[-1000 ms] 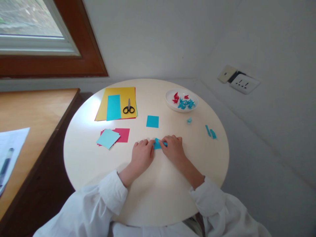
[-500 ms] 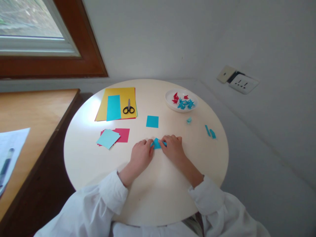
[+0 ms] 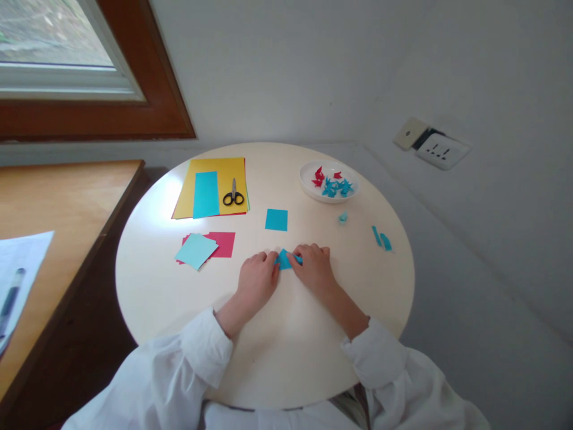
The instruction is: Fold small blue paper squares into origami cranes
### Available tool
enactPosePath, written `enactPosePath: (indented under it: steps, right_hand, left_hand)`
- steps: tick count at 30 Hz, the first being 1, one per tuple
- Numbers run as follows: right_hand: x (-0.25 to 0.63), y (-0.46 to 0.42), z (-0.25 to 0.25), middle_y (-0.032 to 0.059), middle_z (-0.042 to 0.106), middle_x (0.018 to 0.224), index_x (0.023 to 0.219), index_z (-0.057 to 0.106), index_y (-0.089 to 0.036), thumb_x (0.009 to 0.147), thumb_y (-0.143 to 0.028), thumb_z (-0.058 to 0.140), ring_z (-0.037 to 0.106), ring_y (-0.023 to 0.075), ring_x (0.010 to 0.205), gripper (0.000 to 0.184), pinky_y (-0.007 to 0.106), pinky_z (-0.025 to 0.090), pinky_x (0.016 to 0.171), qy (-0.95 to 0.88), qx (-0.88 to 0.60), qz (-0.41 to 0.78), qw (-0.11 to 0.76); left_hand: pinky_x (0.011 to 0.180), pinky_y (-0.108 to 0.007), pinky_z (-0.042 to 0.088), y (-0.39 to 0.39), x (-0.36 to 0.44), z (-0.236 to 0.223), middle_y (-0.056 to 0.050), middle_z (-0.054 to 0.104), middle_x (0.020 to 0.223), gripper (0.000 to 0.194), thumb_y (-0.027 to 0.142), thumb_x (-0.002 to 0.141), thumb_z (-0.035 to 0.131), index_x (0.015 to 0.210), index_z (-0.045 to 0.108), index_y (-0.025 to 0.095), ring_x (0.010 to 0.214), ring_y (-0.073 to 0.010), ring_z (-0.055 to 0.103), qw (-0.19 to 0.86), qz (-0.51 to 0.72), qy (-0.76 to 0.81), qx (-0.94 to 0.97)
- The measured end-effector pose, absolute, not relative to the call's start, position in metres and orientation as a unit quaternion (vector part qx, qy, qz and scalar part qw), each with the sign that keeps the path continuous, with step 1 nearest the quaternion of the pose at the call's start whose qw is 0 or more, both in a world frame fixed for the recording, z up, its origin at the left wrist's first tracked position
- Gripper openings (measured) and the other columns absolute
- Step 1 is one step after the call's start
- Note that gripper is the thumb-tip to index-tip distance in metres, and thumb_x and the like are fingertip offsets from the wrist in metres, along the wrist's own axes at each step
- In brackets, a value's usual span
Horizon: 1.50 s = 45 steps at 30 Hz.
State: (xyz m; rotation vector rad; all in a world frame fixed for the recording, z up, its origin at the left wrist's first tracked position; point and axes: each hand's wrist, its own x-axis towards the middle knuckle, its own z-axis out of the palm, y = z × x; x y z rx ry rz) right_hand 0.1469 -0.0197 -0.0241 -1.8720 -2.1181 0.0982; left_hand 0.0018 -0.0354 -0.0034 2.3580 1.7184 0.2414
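A small piece of folded blue paper (image 3: 284,260) lies on the round white table between my hands. My left hand (image 3: 258,278) is closed on its left edge, thumb and fingertips together. On the opposite side my right hand (image 3: 314,269) grips the paper, its thumb pressing near the middle; the fingers partly cover that end. Just beyond them a flat blue paper square (image 3: 276,220) rests by itself. Up and to the right, a small pale-blue folded piece (image 3: 342,218) sits near a white dish (image 3: 308,192) holding several red and blue folded paper shapes (image 3: 331,189).
Scissors (image 3: 233,194) and a blue paper strip (image 3: 206,194) lie on yellow sheets (image 3: 183,200) at the back left. Nearer are light-blue (image 3: 196,251) and red paper squares (image 3: 227,245). Blue scraps (image 3: 385,241) lie at the right. A wooden desk (image 3: 89,191) stands at the left.
My left fingertips have shifted slightly left along the folded paper, and more of its left tip shows. My right hand stays nearly still, and the other papers have not moved.
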Motion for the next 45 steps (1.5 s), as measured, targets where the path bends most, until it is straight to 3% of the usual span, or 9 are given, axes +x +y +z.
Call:
enactPosePath:
  steps: [7, 12, 19, 22, 26, 32, 45]
  right_hand:
    - [0.147, -0.020, -0.024, 0.0038, 0.066, 0.072, 0.068, 0.059, -0.019, 0.086, -0.033, 0.044, 0.054, 0.0191, 0.075, 0.028, 0.032, 0.020, 0.066, -0.741, -0.653, 0.032, 0.153]
    - [0.146, -0.021, -0.024, 0.0038, 0.066, 0.072, 0.069, 0.060, -0.019, 0.085, -0.031, 0.046, 0.054, 0.0191, 0.075, 0.024, 0.032, 0.020, 0.066, -0.740, -0.654, 0.026, 0.156]
    - [0.146, -0.022, -0.024, 0.0035, 0.066, 0.074, 0.071, 0.058, -0.019, 0.085, -0.033, 0.046, 0.053, 0.0194, 0.076, 0.023, 0.032, 0.019, 0.066, -0.746, -0.647, 0.006, 0.157]
    - [0.145, -0.024, -0.024, 0.0032, 0.066, 0.075, 0.072, 0.056, -0.019, 0.085, -0.033, 0.046, 0.053, 0.0191, 0.076, 0.022, 0.033, 0.019, 0.066, -0.747, -0.645, -0.010, 0.160]
    - [0.144, -0.026, -0.024, 0.0029, 0.066, 0.077, 0.076, 0.055, -0.019, 0.086, -0.034, 0.047, 0.053, 0.0188, 0.077, 0.020, 0.032, 0.019, 0.066, -0.745, -0.646, -0.017, 0.167]
    - [0.142, -0.028, -0.024, 0.0029, 0.066, 0.084, 0.089, 0.055, -0.020, 0.086, -0.033, 0.047, 0.054, 0.0191, 0.079, 0.015, 0.032, 0.021, 0.069, -0.739, -0.650, -0.013, 0.175]
    - [0.175, -0.038, -0.029, 0.0086, 0.061, 0.096, 0.104, 0.055, -0.020, 0.084, -0.035, 0.051, 0.050, 0.0243, 0.085, 0.026, 0.035, 0.026, 0.070, -0.705, -0.680, -0.071, 0.187]
  left_hand:
    - [0.070, -0.030, 0.042, -0.037, 0.001, -0.007, -0.006, 0.057, 0.088, 0.026, 0.023, 0.084, 0.042, 0.108, 0.051, 0.021, 0.084, -0.0197, 0.055, 0.088, 0.085, 0.582, 0.804]
    - [0.077, -0.034, 0.041, -0.036, 0.000, -0.012, -0.009, 0.051, 0.103, 0.035, 0.013, 0.084, 0.039, 0.112, 0.054, 0.027, 0.090, -0.0212, 0.048, 0.046, 0.137, 0.531, 0.835]
    - [0.085, -0.039, 0.039, -0.040, 0.004, -0.012, -0.011, 0.053, 0.116, 0.033, 0.012, 0.084, 0.035, 0.109, 0.057, 0.015, 0.098, -0.0245, 0.047, 0.013, 0.087, 0.475, 0.876]
    - [0.097, -0.048, 0.029, -0.050, 0.009, -0.011, -0.014, 0.056, 0.115, 0.035, 0.009, 0.082, 0.034, 0.109, 0.056, 0.012, 0.111, -0.0272, 0.043, -0.003, 0.074, 0.468, 0.881]
    - [0.106, -0.056, 0.006, -0.066, 0.014, -0.015, -0.020, 0.046, 0.130, 0.047, 0.024, 0.085, 0.033, 0.126, 0.042, 0.003, 0.128, -0.0309, 0.029, -0.017, 0.082, 0.459, 0.885]
    - [0.104, -0.061, 0.006, -0.073, 0.014, -0.024, -0.022, 0.034, 0.138, 0.058, 0.038, 0.089, 0.023, 0.132, 0.032, 0.002, 0.131, -0.0331, 0.025, -0.015, 0.078, 0.471, 0.878]
    - [0.102, -0.063, 0.009, -0.073, 0.013, -0.023, -0.023, 0.037, 0.136, 0.053, 0.038, 0.089, 0.025, 0.132, 0.036, 0.009, 0.129, -0.0334, 0.030, -0.052, 0.086, 0.472, 0.876]
